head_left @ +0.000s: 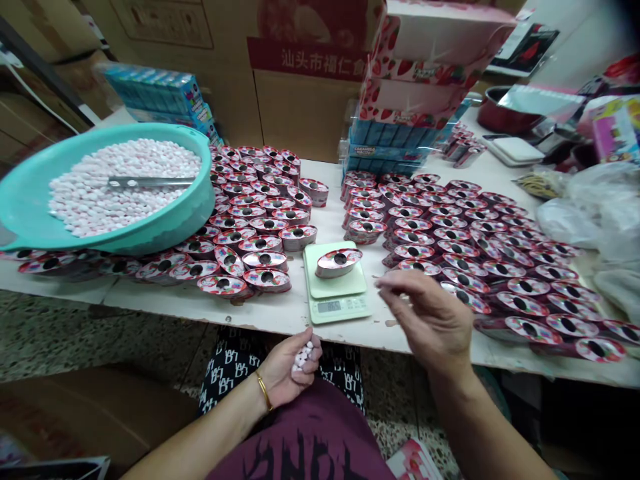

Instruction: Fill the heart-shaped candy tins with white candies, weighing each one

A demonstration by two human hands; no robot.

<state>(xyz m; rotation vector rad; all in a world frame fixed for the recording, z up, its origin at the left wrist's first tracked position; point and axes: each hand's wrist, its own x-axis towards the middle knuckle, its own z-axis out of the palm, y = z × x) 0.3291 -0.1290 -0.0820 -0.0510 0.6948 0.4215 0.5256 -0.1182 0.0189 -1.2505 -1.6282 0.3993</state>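
Note:
Below the table edge, my left hand [291, 367] is curled palm-up around several small white candies [303, 357]. My right hand [433, 313] hovers right of the scale, slightly blurred. Its thumb and fingertips come together in a pinch, and whether anything is between them does not show. On the pale green kitchen scale [337, 287] rests one oval-topped candy pack [339, 263] with a dark round hole in its top. The display digits are too small to read surely.
A turquoise basin [193, 217] of white candies, with a metal utensil [150, 181] in it, stands left. Rows of similar packs [265, 260] fill both sides. Strawberry-print boxes [415, 100] and blue boxes [385, 157] are stacked behind. Plastic bags [600, 213] lie far right.

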